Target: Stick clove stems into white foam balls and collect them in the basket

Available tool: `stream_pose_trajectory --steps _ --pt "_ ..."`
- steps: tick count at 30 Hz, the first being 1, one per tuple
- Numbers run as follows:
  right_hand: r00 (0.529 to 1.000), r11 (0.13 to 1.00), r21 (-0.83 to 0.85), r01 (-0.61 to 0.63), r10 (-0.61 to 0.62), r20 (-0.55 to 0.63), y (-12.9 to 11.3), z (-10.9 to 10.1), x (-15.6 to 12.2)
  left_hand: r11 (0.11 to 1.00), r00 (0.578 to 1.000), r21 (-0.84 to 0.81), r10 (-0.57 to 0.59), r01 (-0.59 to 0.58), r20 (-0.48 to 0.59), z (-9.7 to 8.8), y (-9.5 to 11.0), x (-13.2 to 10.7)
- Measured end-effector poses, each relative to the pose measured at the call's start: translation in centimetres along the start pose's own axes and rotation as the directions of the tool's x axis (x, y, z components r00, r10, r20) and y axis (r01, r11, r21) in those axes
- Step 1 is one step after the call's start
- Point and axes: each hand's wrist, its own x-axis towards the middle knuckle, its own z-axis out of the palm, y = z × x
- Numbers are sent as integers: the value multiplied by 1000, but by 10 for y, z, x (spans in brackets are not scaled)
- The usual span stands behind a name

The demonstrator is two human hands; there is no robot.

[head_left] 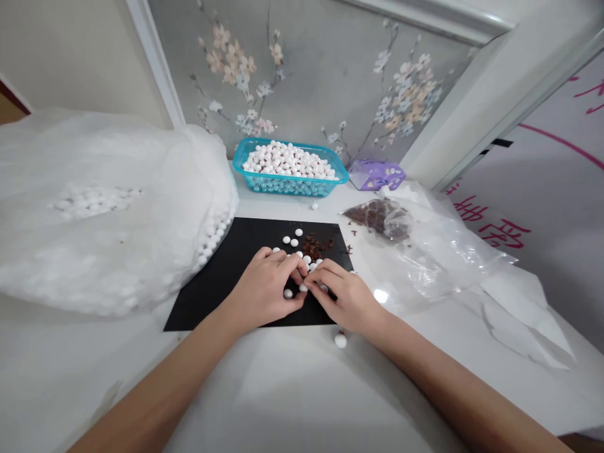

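Both hands rest on a black mat (pixel 221 277) in the middle of the white table. My left hand (pixel 268 289) has its fingers curled, thumb and fingertips pinched together near a white bead (pixel 287 294). My right hand (pixel 342 296) pinches a small white bead (pixel 302 287) at its fingertips, touching the left hand's fingers. Several loose white beads (pixel 292 241) and a small heap of dark reddish-brown bits (pixel 315 244) lie on the mat just beyond the fingers.
A turquoise basket (pixel 290 184) full of white beads stands at the back. A big white plastic bag (pixel 94 207) of beads fills the left. A clear bag (pixel 415 245) with brown bits lies right, a purple box (pixel 377 174) behind it. One bead (pixel 340 340) lies near my right wrist.
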Motion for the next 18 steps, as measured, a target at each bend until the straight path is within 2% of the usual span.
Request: stream_pose_trajectory --steps 7,18 --pt "1000 991 130 20 -23 18 -3 -2 0 1000 1000 -16 -18 18 15 0 1 0" --pt "992 1000 -2 -17 17 124 -7 -5 11 993 997 -95 -66 71 51 -1 1 2"
